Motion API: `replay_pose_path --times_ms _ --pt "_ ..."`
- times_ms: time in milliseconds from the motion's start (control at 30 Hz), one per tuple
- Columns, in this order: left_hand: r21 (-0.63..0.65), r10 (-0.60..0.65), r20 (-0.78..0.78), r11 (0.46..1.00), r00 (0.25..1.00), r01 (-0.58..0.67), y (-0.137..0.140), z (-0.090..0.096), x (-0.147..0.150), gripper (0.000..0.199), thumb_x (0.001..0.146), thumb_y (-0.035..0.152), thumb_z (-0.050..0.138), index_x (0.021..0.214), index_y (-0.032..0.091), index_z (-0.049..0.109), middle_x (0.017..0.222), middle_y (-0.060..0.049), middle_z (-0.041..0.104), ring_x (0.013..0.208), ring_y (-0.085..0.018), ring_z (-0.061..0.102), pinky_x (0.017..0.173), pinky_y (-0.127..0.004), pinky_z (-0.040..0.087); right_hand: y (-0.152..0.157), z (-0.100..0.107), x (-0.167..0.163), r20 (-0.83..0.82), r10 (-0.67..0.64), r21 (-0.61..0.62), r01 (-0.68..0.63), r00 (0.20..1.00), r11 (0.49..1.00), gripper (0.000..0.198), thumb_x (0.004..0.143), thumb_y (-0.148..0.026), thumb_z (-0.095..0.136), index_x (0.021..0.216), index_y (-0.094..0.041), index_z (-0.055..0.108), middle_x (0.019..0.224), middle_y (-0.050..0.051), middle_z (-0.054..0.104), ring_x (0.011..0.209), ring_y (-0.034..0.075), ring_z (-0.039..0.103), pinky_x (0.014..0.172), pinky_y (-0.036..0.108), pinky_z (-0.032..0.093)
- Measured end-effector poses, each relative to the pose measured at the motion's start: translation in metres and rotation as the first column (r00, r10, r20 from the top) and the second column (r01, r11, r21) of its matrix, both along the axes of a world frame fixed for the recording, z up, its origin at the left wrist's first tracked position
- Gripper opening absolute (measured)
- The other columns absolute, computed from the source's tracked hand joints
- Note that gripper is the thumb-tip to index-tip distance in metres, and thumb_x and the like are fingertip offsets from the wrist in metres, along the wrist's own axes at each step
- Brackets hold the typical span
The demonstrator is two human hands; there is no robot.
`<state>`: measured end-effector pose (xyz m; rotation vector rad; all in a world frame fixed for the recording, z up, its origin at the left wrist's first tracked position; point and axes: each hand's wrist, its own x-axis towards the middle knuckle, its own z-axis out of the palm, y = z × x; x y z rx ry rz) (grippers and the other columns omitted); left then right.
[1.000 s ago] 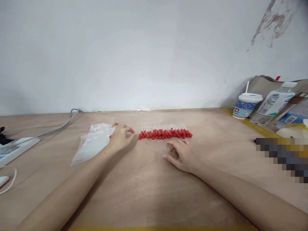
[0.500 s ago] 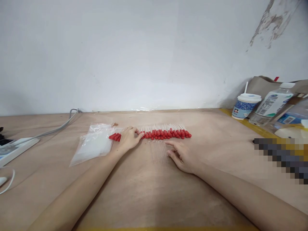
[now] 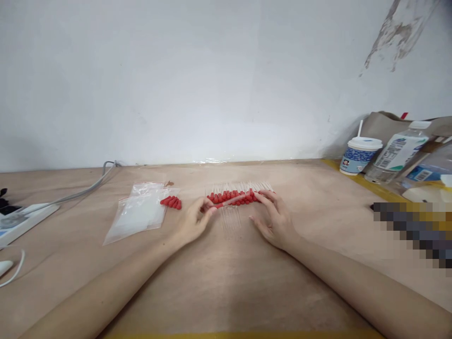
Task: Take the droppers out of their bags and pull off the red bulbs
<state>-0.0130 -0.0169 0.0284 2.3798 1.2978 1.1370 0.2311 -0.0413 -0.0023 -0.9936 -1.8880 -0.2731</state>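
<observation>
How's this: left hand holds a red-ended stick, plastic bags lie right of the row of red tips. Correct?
One slip: the plastic bags lie left of the row of red tips, per the head view. The left hand holds a red-ended stick.

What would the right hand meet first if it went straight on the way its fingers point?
The right hand would probably meet the red-tipped sticks first; depth is unclear, so its fingertips may already touch them.

1. cup (image 3: 360, 157): printed sleeve (image 3: 358, 165), its small marks too blurred to read.
2. bottle (image 3: 395, 155): label (image 3: 399, 148) with dark print, probably words, illegible here.
3. blue pack (image 3: 432, 173): a barcode (image 3: 423, 175), digits unreadable.
</observation>
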Motion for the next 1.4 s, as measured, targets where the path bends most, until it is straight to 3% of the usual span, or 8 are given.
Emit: replay_pose_path --times_ms 100,200,333,500,633,800,1067,1400 --pt "0.010 -0.139 -0.017 0.990 0.990 0.140 -0.015 -0.014 0.002 0.010 0.085 0.026 0.047 0.083 0.018 0.052 0.075 0.000 0.057 0.068 -0.011 0.053 0.058 -0.021 0.042 -0.001 0.002 0.005 0.191 0.028 0.054 -0.039 0.981 0.998 0.046 0.080 -0.037 0.055 0.122 -0.022 0.045 0.124 0.011 0.048 0.114 0.025 0.042 0.094 0.045 0.035" --pt "0.050 -0.199 -0.041 0.978 0.979 0.201 -0.021 -0.022 0.004 0.007 0.084 0.023 0.048 0.083 0.017 0.052 0.074 0.000 0.057 0.067 -0.011 0.053 0.059 -0.021 0.043 -0.001 0.001 0.004 0.297 0.086 0.030 -0.099 0.951 0.995 0.029 0.081 -0.035 0.054 0.108 -0.024 0.057 0.111 0.006 0.059 0.109 0.023 0.047 0.095 0.045 0.032" --pt "0.104 -0.246 -0.090 0.962 0.965 0.254 -0.022 -0.020 0.006 0.009 0.084 0.022 0.049 0.089 0.016 0.054 0.082 -0.004 0.060 0.076 -0.013 0.056 0.069 -0.026 0.047 -0.001 -0.001 0.000 0.292 0.150 -0.010 -0.154 0.944 0.988 0.013 0.083 -0.027 0.052 0.089 -0.022 0.063 0.092 0.001 0.066 0.099 0.019 0.052 0.094 0.042 0.031" --pt "0.190 -0.313 -0.198 0.917 0.929 0.350 -0.018 -0.021 0.014 0.033 0.082 0.027 0.054 0.114 0.017 0.051 0.112 -0.010 0.056 0.104 -0.020 0.052 0.089 -0.035 0.044 -0.001 -0.002 -0.005 0.283 0.227 -0.065 -0.218 0.932 0.974 0.013 0.084 -0.026 0.051 0.086 -0.021 0.063 0.090 0.001 0.066 0.095 0.017 0.052 0.092 0.040 0.032" --pt "0.262 -0.340 -0.241 0.879 0.909 0.398 -0.014 -0.028 0.020 0.018 0.084 0.023 0.051 0.099 0.017 0.060 0.097 -0.007 0.063 0.093 -0.018 0.057 0.084 -0.035 0.047 -0.004 0.000 -0.007 0.274 0.269 -0.107 -0.248 0.923 0.963 0.015 0.084 -0.028 0.050 0.089 -0.021 0.062 0.090 0.002 0.066 0.092 0.017 0.053 0.091 0.040 0.033" --pt "0.304 -0.340 -0.259 0.860 0.904 0.410 -0.017 -0.028 0.021 0.016 0.082 0.021 0.053 0.097 0.016 0.059 0.093 -0.007 0.065 0.090 -0.018 0.058 0.081 -0.034 0.049 -0.003 -0.004 -0.014 0.245 0.325 -0.131 -0.301 0.913 0.945 0.019 0.085 -0.029 0.050 0.098 -0.020 0.060 0.091 0.004 0.066 0.091 0.018 0.055 0.088 0.039 0.038" --pt "0.431 -0.302 -0.338 0.792 0.891 0.432 -0.020 -0.027 0.022 0.016 0.082 0.017 0.052 0.098 0.014 0.056 0.094 -0.006 0.064 0.094 -0.018 0.057 0.086 -0.033 0.048 -0.003 -0.012 -0.017 0.172 0.418 -0.077 -0.411 0.892 0.908 0.012 0.085 -0.017 0.046 0.086 -0.017 0.059 0.081 0.004 0.065 0.085 0.015 0.057 0.083 0.030 0.047" --pt "0.236 -0.329 -0.322 0.880 0.887 0.412 -0.026 -0.020 0.021 0.013 0.086 0.020 0.045 0.089 0.016 0.057 0.083 -0.006 0.063 0.087 -0.018 0.057 0.081 -0.034 0.046 -0.007 -0.007 -0.014 0.258 0.400 -0.048 -0.401 0.880 0.915 0.012 0.085 -0.015 0.044 0.083 -0.018 0.055 0.080 0.004 0.062 0.083 0.013 0.059 0.088 0.031 0.048"
